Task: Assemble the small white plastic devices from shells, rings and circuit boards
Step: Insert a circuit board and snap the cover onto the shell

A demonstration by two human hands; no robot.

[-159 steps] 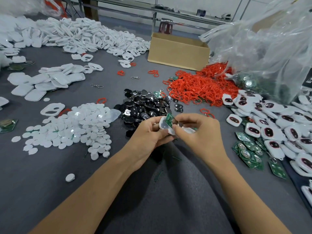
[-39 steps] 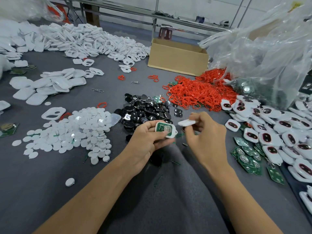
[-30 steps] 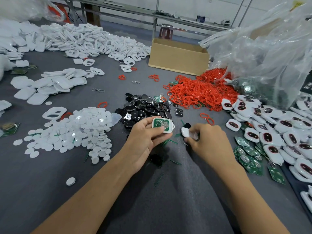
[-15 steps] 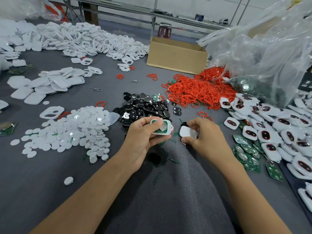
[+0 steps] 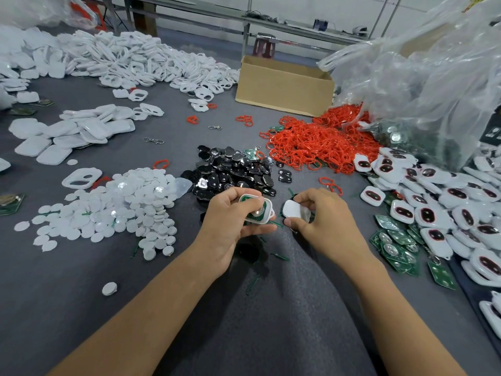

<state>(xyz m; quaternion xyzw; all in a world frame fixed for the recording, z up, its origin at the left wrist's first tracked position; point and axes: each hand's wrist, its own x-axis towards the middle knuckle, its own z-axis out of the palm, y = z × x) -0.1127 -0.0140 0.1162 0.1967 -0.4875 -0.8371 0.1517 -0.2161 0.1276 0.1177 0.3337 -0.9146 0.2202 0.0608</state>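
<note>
Closest to the person, over the grey table cloth [image 5: 81, 294], the left hand [image 5: 230, 221] grips 1 open shell [image 5: 269, 210], thumb laid across its top and the other fingers curled underneath. The green circuit board [image 5: 258, 215] sits inside it, face up. About 5 seconds back both hands were bunched together working that board in. Now they have parted, and the board looks seated.

Just beside it, the right hand [image 5: 325, 221] pinches a white cover [image 5: 294, 211] by its edges between thumb and fingertips, smooth side up. A second ago that hand was low on the cloth with the piece half hidden. It has since turned the cover toward the shell, though the 2 parts are not touching yet. I would say the closing step comes next, and the cover needs squaring up so it snaps on evenly.

Left of the hands lies a spread of white discs [image 5: 116, 204]. Just beyond them is a pile of black parts [image 5: 233, 169]. To the right are loose green boards [image 5: 395, 242] and shells with dark windows [image 5: 433, 213]. Further off sit the red rings [image 5: 320, 142], a cardboard box [image 5: 284, 85], a clear plastic bag [image 5: 433, 77] and a long heap of white frames [image 5: 130, 58].
</note>
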